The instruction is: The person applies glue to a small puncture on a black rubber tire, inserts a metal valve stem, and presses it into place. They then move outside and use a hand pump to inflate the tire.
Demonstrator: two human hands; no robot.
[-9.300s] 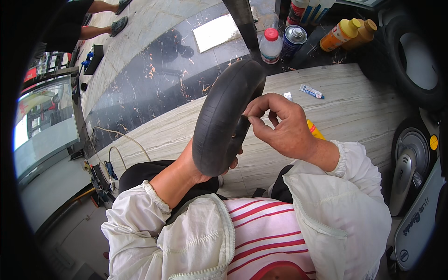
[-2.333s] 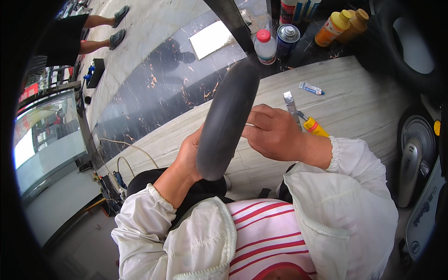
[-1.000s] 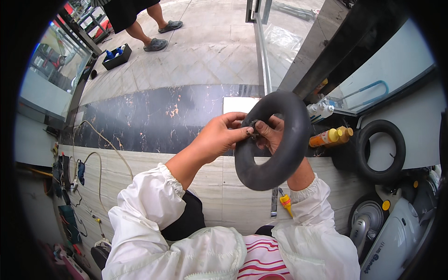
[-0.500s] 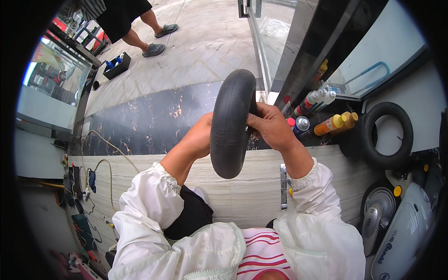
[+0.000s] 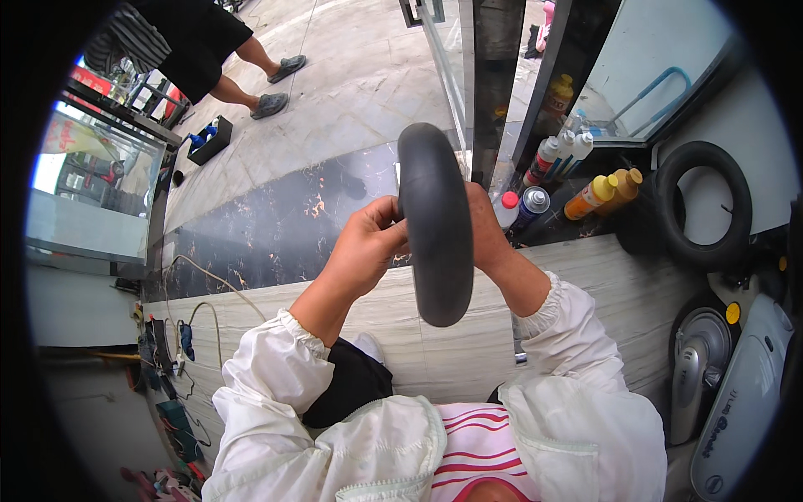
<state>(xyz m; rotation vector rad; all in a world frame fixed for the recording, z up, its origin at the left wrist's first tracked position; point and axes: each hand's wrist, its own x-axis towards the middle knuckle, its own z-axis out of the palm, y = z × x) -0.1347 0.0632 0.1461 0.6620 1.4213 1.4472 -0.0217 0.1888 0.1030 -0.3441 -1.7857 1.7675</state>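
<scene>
Where two hands [image 5: 365, 241] [image 5: 488, 226], one tube [image 5: 439, 230]

One held tube [image 5: 439, 226], two clogs [image 5: 288, 69] [image 5: 269, 105], one red-capped bottle [image 5: 506, 212], one spray can [image 5: 533, 204].

Tube [image 5: 436, 224] edge-on. Left hand [image 5: 373, 238] at its left side; right hand [image 5: 488, 227] at its right, partly behind. Bottles [image 5: 590, 197] right of tube.
</scene>
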